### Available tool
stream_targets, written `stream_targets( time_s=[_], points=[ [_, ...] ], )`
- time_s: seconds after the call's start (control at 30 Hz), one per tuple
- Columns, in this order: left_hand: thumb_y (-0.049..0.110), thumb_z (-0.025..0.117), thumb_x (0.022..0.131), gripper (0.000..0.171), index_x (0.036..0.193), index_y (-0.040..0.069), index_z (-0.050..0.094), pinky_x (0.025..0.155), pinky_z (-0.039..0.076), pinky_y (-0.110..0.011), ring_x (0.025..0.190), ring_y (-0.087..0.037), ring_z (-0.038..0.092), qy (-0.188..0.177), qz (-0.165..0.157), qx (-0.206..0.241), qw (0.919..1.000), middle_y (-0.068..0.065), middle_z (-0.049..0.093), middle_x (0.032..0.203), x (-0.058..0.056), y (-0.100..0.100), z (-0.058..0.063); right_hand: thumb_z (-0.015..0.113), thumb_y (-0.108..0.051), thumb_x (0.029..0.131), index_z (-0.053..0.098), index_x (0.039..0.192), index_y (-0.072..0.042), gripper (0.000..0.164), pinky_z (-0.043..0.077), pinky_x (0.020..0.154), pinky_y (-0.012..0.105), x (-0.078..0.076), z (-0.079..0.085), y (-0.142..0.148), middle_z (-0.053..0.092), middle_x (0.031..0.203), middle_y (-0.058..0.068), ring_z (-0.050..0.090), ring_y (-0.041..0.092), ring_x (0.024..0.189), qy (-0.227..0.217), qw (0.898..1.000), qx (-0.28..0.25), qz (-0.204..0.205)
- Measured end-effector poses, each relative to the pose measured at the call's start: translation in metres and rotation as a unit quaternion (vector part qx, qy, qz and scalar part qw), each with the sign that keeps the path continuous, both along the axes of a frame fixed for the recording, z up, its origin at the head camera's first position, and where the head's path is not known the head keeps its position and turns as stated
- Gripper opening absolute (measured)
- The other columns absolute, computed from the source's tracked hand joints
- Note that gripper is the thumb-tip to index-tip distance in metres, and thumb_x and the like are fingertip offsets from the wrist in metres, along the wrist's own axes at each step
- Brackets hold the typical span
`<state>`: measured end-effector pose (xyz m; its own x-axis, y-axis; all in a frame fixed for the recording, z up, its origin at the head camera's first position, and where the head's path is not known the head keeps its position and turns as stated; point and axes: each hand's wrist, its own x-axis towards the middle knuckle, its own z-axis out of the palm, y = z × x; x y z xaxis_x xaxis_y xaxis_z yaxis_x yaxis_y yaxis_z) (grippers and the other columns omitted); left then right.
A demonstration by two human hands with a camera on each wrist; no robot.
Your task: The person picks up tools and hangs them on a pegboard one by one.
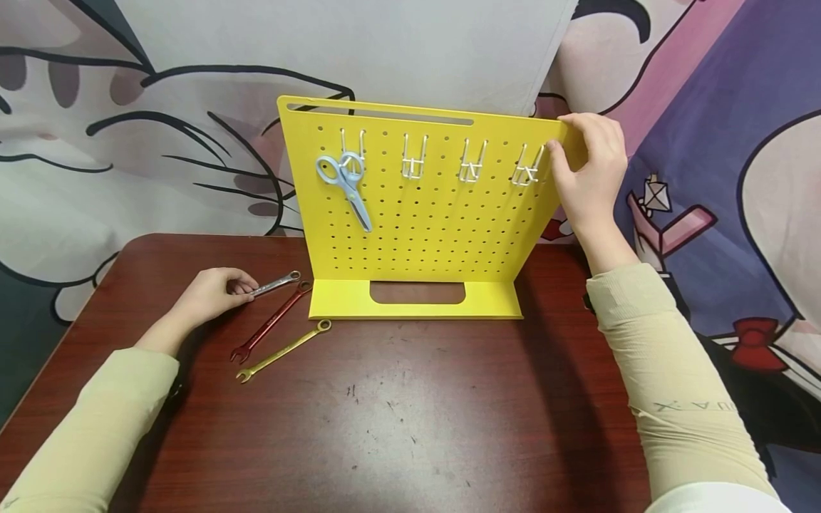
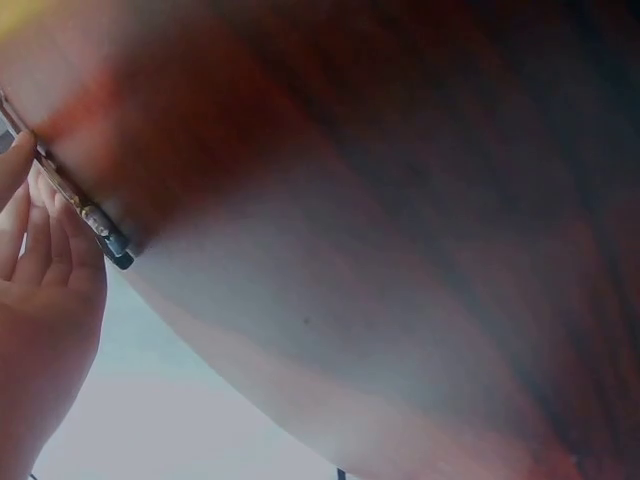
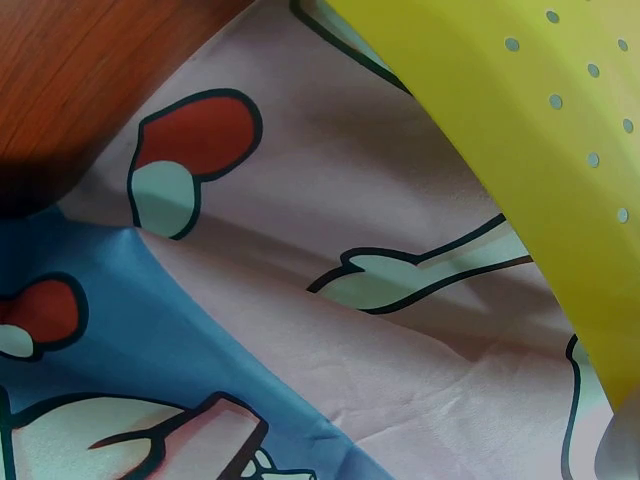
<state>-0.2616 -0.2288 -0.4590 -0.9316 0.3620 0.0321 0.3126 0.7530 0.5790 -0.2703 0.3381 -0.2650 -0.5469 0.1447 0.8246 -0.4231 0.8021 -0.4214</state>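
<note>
Between thumb and fingers, my left hand [image 1: 217,293] pinches a silver combination wrench [image 1: 277,283] at the table's left; the same wrench [image 2: 72,192] shows at the edge of the left wrist view. Just right of that hand lie a red wrench [image 1: 269,324] and a gold wrench [image 1: 285,350]. A yellow pegboard [image 1: 417,221] stands upright on its base. My right hand [image 1: 593,167] grips the board's upper right edge, thumb in front. Light blue scissors [image 1: 349,187] hang from the leftmost white hook. Three more hooks, including one white hook [image 1: 413,158], carry nothing.
The brown wooden table [image 1: 398,413] has dark scuff marks in front of the board. Behind it hangs a cartoon-printed cloth [image 1: 212,157], with a white panel [image 1: 398,50] at the top. The cloth continues along the right side.
</note>
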Motion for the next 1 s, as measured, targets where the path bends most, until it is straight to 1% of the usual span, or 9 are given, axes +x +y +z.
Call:
stream_targets(
  time_s=[0.2, 0.5, 0.63, 0.77, 0.87, 1.0],
  points=[
    [0.000, 0.079, 0.090, 0.011, 0.100, -0.004, 0.077, 0.068, 0.048, -0.017, 0.074, 0.000, 0.058, -0.006, -0.003, -0.005, 1.0000, -0.009, 0.075, 0.085, -0.0008, -0.0001, 0.0008, 0.075, -0.013, 0.096, 0.076, 0.121, 0.000, 0.029, 0.041, 0.111, 0.032, -0.0009, -0.0007, 0.0017, 0.074, 0.125, 0.019, 0.060, 0.036, 0.123, 0.003, 1.000, 0.000, 0.001],
    [0.001, 0.080, 0.090, 0.014, 0.102, -0.006, 0.077, 0.066, 0.047, -0.018, 0.073, 0.000, 0.056, -0.019, -0.001, 0.006, 0.9998, -0.011, 0.075, 0.085, 0.0003, 0.0005, 0.0026, 0.075, -0.015, 0.095, 0.076, 0.120, 0.000, 0.029, 0.041, 0.112, 0.032, -0.0030, -0.0018, 0.0037, 0.075, 0.125, 0.018, 0.060, 0.035, 0.123, 0.007, 1.000, 0.000, 0.005],
    [0.000, 0.080, 0.090, 0.014, 0.101, -0.007, 0.077, 0.066, 0.047, -0.016, 0.073, 0.003, 0.056, -0.026, 0.001, 0.015, 0.9996, -0.011, 0.075, 0.086, -0.0002, 0.0015, 0.0030, 0.075, -0.017, 0.095, 0.076, 0.121, -0.002, 0.030, 0.041, 0.113, 0.032, -0.0029, -0.0014, 0.0047, 0.075, 0.125, 0.017, 0.061, 0.035, 0.123, 0.006, 1.000, 0.002, 0.004],
    [0.001, 0.080, 0.091, 0.012, 0.100, -0.007, 0.077, 0.066, 0.047, -0.015, 0.072, 0.005, 0.056, -0.025, 0.001, 0.015, 0.9996, -0.011, 0.076, 0.086, -0.0008, 0.0030, 0.0031, 0.075, -0.017, 0.096, 0.076, 0.121, -0.002, 0.030, 0.041, 0.113, 0.032, -0.0019, -0.0010, 0.0051, 0.075, 0.126, 0.017, 0.060, 0.034, 0.124, 0.003, 1.000, 0.000, 0.001],
    [0.002, 0.079, 0.091, 0.012, 0.099, -0.006, 0.077, 0.067, 0.048, -0.016, 0.073, 0.004, 0.058, -0.030, 0.000, 0.007, 0.9995, -0.011, 0.077, 0.086, -0.0003, 0.0029, 0.0035, 0.075, -0.017, 0.096, 0.076, 0.121, -0.001, 0.030, 0.041, 0.113, 0.033, -0.0016, -0.0013, 0.0052, 0.075, 0.126, 0.017, 0.060, 0.035, 0.124, 0.002, 1.000, 0.002, 0.001],
    [0.003, 0.079, 0.091, 0.011, 0.098, -0.006, 0.077, 0.068, 0.049, -0.018, 0.077, -0.003, 0.064, -0.035, -0.002, -0.006, 0.9994, -0.013, 0.078, 0.087, 0.0021, -0.0004, 0.0053, 0.075, -0.016, 0.096, 0.076, 0.122, -0.002, 0.030, 0.041, 0.113, 0.033, -0.0018, -0.0012, 0.0047, 0.075, 0.126, 0.017, 0.060, 0.034, 0.124, 0.001, 1.000, 0.004, 0.003]
  ],
)
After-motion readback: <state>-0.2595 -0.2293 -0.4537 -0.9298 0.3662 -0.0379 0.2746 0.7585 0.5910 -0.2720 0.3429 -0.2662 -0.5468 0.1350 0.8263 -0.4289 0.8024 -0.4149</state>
